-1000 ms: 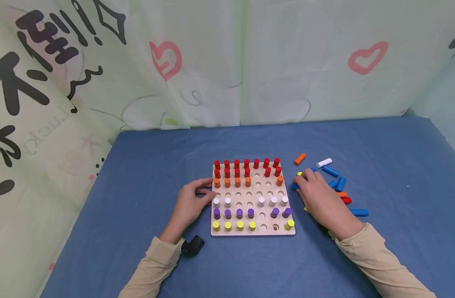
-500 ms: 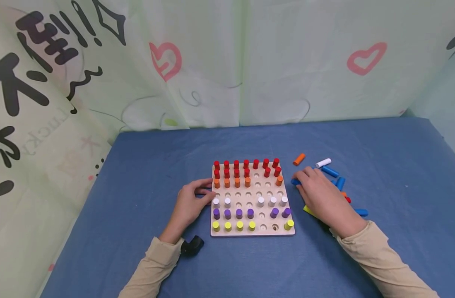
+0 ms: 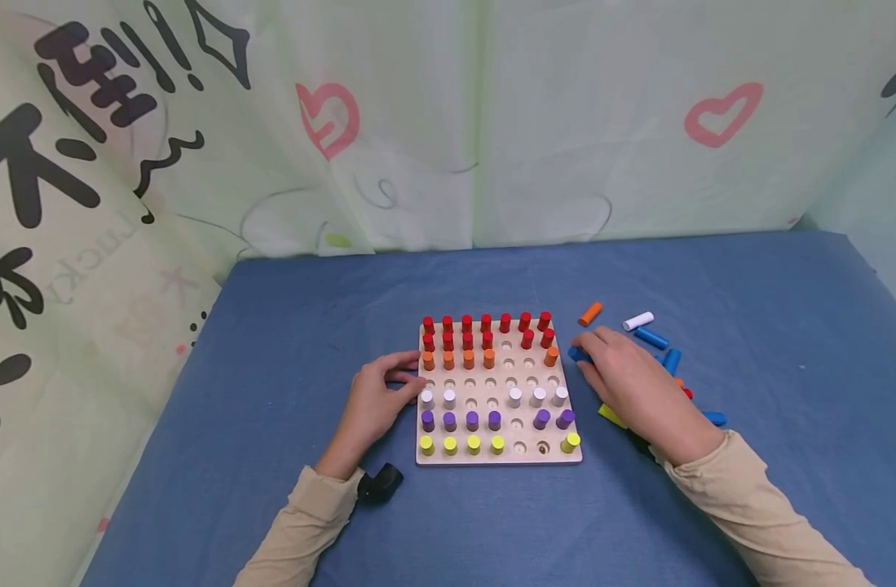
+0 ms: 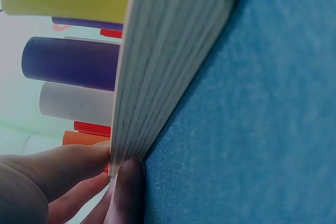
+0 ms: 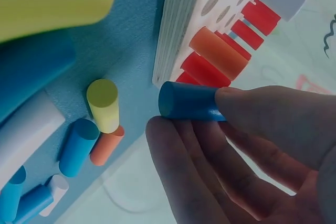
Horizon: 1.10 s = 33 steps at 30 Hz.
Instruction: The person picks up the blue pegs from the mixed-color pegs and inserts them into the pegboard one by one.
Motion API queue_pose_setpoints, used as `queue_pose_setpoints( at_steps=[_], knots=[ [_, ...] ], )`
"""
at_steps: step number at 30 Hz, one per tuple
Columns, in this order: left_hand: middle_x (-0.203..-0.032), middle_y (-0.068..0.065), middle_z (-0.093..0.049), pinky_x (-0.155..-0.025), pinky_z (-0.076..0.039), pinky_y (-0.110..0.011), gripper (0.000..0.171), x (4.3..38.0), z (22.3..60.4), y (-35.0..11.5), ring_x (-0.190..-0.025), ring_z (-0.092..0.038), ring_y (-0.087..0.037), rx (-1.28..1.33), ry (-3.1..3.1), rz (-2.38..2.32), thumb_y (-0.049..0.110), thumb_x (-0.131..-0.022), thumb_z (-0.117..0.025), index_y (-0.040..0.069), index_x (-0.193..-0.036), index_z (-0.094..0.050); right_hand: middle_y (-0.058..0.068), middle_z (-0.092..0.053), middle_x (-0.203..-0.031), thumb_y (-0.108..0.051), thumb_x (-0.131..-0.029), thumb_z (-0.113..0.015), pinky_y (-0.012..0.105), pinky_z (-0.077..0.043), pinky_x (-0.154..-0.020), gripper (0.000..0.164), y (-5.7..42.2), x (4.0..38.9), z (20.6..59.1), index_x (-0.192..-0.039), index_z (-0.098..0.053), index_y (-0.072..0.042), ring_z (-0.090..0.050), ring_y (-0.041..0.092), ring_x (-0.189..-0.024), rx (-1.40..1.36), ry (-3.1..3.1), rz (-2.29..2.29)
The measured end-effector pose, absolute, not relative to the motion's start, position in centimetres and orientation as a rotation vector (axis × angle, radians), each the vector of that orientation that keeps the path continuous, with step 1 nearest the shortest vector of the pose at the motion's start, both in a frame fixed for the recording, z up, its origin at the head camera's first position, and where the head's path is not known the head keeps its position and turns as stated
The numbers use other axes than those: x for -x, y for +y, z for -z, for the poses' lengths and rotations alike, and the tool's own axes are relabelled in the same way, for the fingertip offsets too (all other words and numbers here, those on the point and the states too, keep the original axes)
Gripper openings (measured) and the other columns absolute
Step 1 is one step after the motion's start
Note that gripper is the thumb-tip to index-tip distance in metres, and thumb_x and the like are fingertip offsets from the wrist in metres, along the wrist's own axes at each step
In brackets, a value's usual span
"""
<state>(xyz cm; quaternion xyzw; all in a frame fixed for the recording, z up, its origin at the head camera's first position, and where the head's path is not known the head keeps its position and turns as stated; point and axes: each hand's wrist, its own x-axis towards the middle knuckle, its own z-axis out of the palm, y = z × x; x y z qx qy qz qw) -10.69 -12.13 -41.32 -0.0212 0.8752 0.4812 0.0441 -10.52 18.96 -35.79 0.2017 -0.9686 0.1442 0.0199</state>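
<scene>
Right hand (image 3: 631, 383) shifted slightly farther from the person since a second ago, carrying a blue peg (image 5: 186, 100) with it; yellow bit that showed at its fingertips then is out of sight in the head view. Left hand (image 3: 377, 399) and pegboard (image 3: 500, 393) unchanged.

Board: square, pale, wood-like; corners rounded, edge finely striped in layers, face drilled with shallow round holes. Pegs stand in rows: two red, then orange, white, purple, yellow.

Held peg: smooth plain cylinder, flat-ended, faint sheen. Pinched between right thumb and fingers, just beside the board's right edge. Left hand: thumb and fingertips slightly apart, touching the board's left edge.

Loose pegs, same cylinder form, lie on the right, among them one white (image 3: 638, 321) and one orange (image 3: 590, 313). Surface (image 3: 565, 522): blue, fabric-covered, fine weave.
</scene>
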Motion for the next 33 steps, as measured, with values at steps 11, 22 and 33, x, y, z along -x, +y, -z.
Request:
queue_pose_setpoints(
  at_steps=[11,22,33],
  knots=[
    [-0.119,-0.008,-0.07,-0.079,-0.058,-0.031,0.044,10.7,41.3,-12.2,-0.096,-0.067,-0.019,0.061,2.678,-1.473,0.013,-0.089,-0.075,0.008,-0.131,-0.064,0.018,-0.067,-0.104,-0.003,-0.087,-0.073,0.046,-0.058,-0.076,0.031,18.5,10.6,35.3,-0.117,-0.065,0.003,-0.064,0.028,-0.086,-0.645,-2.974,-0.486],
    [-0.119,-0.008,-0.069,-0.08,-0.058,-0.033,0.043,10.6,41.3,-12.3,-0.096,-0.067,-0.019,0.07,2.673,-1.471,0.014,-0.089,-0.075,0.009,-0.131,-0.065,0.017,-0.069,-0.105,-0.003,-0.087,-0.074,0.046,-0.058,-0.078,0.029,17.9,10.8,34.6,-0.114,-0.066,0.002,-0.066,0.027,-0.087,-0.681,-2.967,-0.576],
    [-0.12,-0.007,-0.069,-0.079,-0.059,-0.032,0.044,10.8,41.4,-12.1,-0.097,-0.066,-0.018,0.077,2.66,-1.487,0.015,-0.089,-0.075,0.01,-0.131,-0.064,0.014,-0.073,-0.099,0.0,-0.087,-0.072,0.047,-0.059,-0.079,0.021,17.7,11.4,33.9,-0.107,-0.067,0.002,-0.072,0.027,-0.086,-0.688,-2.997,-0.803]
  ],
)
